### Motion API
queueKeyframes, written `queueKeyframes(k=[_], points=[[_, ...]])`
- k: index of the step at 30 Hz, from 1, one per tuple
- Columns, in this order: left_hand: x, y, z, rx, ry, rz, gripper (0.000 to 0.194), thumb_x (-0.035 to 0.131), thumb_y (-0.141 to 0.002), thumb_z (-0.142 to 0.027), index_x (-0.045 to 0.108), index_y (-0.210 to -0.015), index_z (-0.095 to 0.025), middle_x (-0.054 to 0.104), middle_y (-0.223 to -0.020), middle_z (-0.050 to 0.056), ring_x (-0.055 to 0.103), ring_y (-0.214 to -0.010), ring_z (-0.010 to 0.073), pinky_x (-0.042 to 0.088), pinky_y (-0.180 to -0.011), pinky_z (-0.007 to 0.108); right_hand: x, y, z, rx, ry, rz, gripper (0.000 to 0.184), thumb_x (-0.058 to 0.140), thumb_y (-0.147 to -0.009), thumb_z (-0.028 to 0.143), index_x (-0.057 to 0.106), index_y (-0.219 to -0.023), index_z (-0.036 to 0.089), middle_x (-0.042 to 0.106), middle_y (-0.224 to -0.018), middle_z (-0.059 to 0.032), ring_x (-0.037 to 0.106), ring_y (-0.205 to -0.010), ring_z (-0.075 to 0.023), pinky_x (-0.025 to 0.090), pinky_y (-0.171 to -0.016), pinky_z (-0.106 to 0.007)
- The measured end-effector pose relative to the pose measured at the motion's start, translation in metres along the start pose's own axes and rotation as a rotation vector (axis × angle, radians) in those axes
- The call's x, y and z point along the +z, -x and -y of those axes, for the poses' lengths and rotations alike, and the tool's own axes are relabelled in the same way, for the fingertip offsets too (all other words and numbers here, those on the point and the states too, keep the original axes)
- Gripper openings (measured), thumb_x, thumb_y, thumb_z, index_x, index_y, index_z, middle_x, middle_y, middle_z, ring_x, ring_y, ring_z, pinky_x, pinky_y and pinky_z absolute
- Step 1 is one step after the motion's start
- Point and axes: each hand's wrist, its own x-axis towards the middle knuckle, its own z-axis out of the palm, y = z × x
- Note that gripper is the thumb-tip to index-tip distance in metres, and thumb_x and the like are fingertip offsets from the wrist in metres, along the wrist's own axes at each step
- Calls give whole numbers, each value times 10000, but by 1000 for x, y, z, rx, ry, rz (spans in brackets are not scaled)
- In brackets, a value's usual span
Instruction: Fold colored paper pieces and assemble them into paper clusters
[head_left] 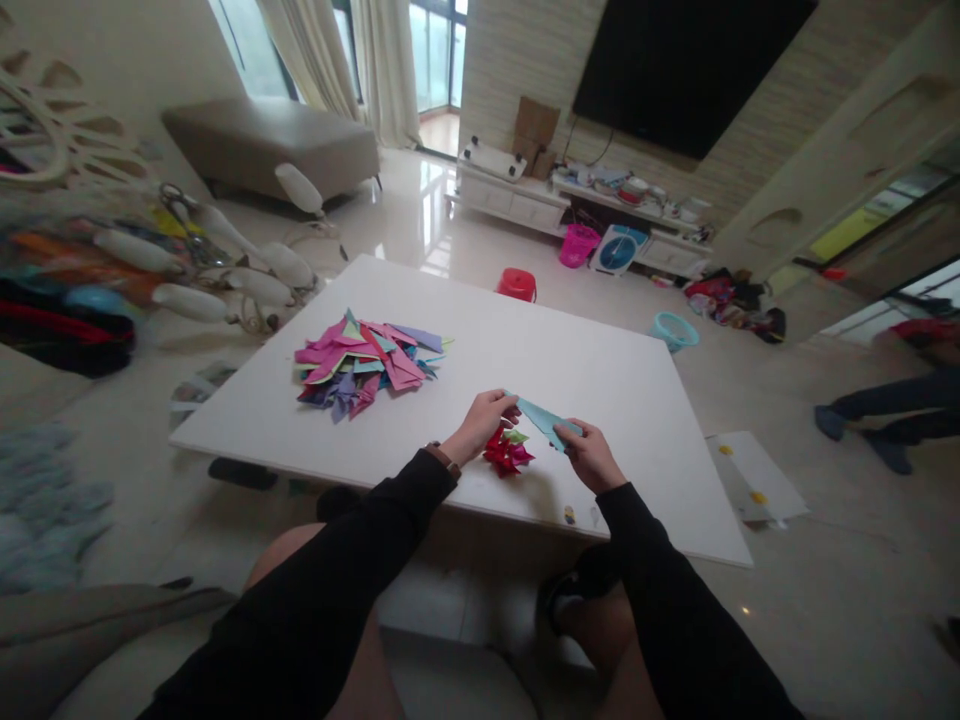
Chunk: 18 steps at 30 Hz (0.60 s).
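A folded piece of light blue paper (541,418) is stretched between my two hands above the white table (600,370). My left hand (484,420) pinches its narrow tip. At the wider end, my right hand (591,453) grips the paper with the thumb on top. Below and between the hands lies a small cluster of red, pink and green folded paper pieces (510,455). Farther left on the table rests a large heap of folded paper (367,362) in pink, purple, green, red and blue.
A red stool (517,284) stands behind the table's far edge, and a light blue basket (675,330) is beyond its right corner. White lamp shades (259,285) are close on the left. At far right, a person's legs (892,405) show.
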Motion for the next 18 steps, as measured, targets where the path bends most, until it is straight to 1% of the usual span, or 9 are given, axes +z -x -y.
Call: queueKeyframes(k=[2, 5, 8, 10, 12, 14, 18], points=[[-4, 1, -3, 1, 10, -13, 215, 674, -788, -328, 629, -706, -135, 625, -670, 42, 570, -573, 106, 441, -550, 219, 1, 1, 3, 26, -67, -54, 397, 919, -589, 454, 664, -723, 181, 587, -622, 29, 522, -561, -107, 423, -519, -245], [-7, 1, -6, -1, 36, -82, 228, 633, -798, -351, 636, -718, -138, 653, -701, 61, 594, -592, 120, 455, -557, 223, 2, -1, 8, 67, -140, -95, 406, 936, -563, 407, 644, -750, 197, 568, -616, 43, 511, -528, -86, 466, -515, -225], [-9, 0, -8, -41, 32, -123, 253, 586, -812, -376, 641, -757, -136, 679, -750, 83, 611, -598, 128, 457, -554, 225, 2, -17, 16, 59, -158, -173, 384, 933, -567, 347, 622, -741, 203, 571, -618, 38, 562, -560, -93, 511, -539, -214], [-10, -1, -8, -76, 33, -117, 267, 569, -819, -394, 653, -846, -142, 692, -794, 84, 618, -595, 128, 457, -552, 228, 1, -38, 22, 48, -126, -246, 340, 906, -601, 303, 612, -738, 203, 608, -647, 15, 614, -605, -115, 533, -546, -220], [-11, -1, -8, -89, 32, -114, 264, 578, -813, -386, 644, -919, -153, 687, -809, 73, 621, -590, 130, 459, -555, 234, 0, -67, 28, 44, -93, -306, 291, 868, -642, 251, 600, -744, 202, 652, -702, -8, 646, -632, -125, 535, -538, -216], [-10, -1, -9, -80, 10, -120, 228, 598, -803, -353, 625, -916, -157, 673, -806, 65, 620, -585, 133, 458, -556, 240, 0, -100, 31, 46, -75, -349, 261, 831, -674, 199, 579, -744, 198, 662, -720, -9, 650, -616, -113, 519, -521, -197], [-10, -1, -12, -102, -42, -113, 153, 580, -790, -243, 615, -910, -155, 656, -838, 55, 614, -584, 121, 450, -558, 236, 4, -167, 26, 95, -17, -425, 217, 749, -747, 123, 542, -725, 184, 609, -644, 18, 607, -524, -82, 459, -477, -169]])
